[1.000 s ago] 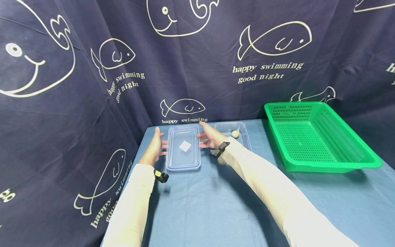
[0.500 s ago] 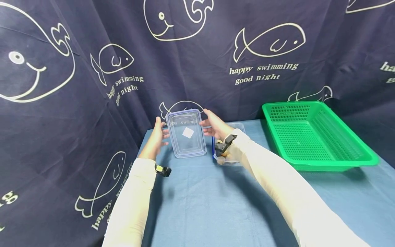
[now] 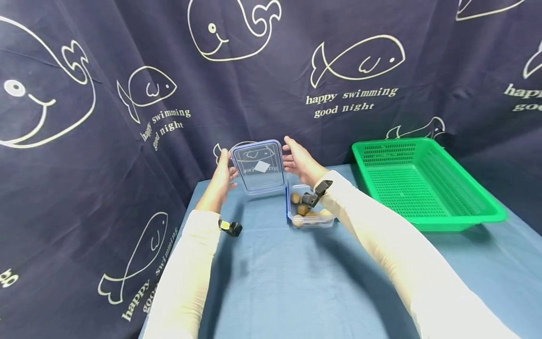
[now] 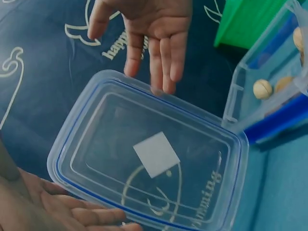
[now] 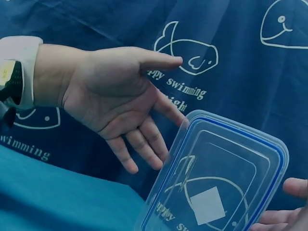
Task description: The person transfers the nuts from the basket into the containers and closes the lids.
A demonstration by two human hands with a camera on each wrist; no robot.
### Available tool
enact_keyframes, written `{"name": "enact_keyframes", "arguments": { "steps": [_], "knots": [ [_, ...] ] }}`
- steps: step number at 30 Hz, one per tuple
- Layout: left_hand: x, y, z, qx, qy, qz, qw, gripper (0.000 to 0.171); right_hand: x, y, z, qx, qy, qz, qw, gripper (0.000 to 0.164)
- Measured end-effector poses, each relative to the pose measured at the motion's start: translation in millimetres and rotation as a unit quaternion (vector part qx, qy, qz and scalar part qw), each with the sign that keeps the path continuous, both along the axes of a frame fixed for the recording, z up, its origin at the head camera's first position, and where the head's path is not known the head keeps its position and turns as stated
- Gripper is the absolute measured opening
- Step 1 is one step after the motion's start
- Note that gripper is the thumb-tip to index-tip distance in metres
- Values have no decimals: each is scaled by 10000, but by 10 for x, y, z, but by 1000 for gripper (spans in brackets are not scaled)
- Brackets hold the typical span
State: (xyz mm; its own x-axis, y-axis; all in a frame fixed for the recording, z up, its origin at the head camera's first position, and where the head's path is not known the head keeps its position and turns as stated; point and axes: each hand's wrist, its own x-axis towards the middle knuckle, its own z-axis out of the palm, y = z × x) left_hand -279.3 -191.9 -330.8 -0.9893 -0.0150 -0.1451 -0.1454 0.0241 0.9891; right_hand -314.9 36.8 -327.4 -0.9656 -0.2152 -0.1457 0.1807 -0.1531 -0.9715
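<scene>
A clear plastic lid (image 3: 254, 181) with a blue seal and a white square label is held up between the two hands, tilted steeply toward upright above the table. My left hand (image 3: 220, 181) supports its left edge with outstretched fingers, and in the left wrist view this hand (image 4: 72, 209) lies along the near rim. On the opposite edge, my right hand (image 3: 301, 162) touches the lid with nearly straight fingertips, its thumb raised away, as the right wrist view shows. Beside the lid, partly behind the right hand, stands a clear box (image 3: 314, 223) holding several round tan walnut-like things (image 4: 262, 89).
To the right is a large green perforated basket (image 3: 444, 220) on the blue cloth-covered table (image 3: 275, 282). A dark blue curtain (image 3: 254, 103) with white fish drawings hangs close behind the table and along its left side.
Both hands have raised the lid off the table and tilted it up, bringing it slightly rightward. More of the box and its round contents now shows beneath the right wrist.
</scene>
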Motion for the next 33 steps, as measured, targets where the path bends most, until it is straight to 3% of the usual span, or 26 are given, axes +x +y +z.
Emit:
{"name": "enact_keyframes", "arguments": {
  "steps": [5,14,20,28,33],
  "knots": [
    [-13,142,87,-14,80,129,9999,79,22,52,37,-99,-22,72,9999,73],
    [36,334,177,-75,747,-318,9967,73,56,218,135,219,121,79,9997,81],
    [52,444,171,-95,1129,-463,9925,68,86,336,175,520,149,-300,9981,86],
    [3,647,125,140,1201,-87,9926,57,135,478,137,1191,379,-729,9895,93],
    [-45,765,36,-248,1335,362,9901,50,147,539,81,1310,499,-756,9872,94]
  ]
}}
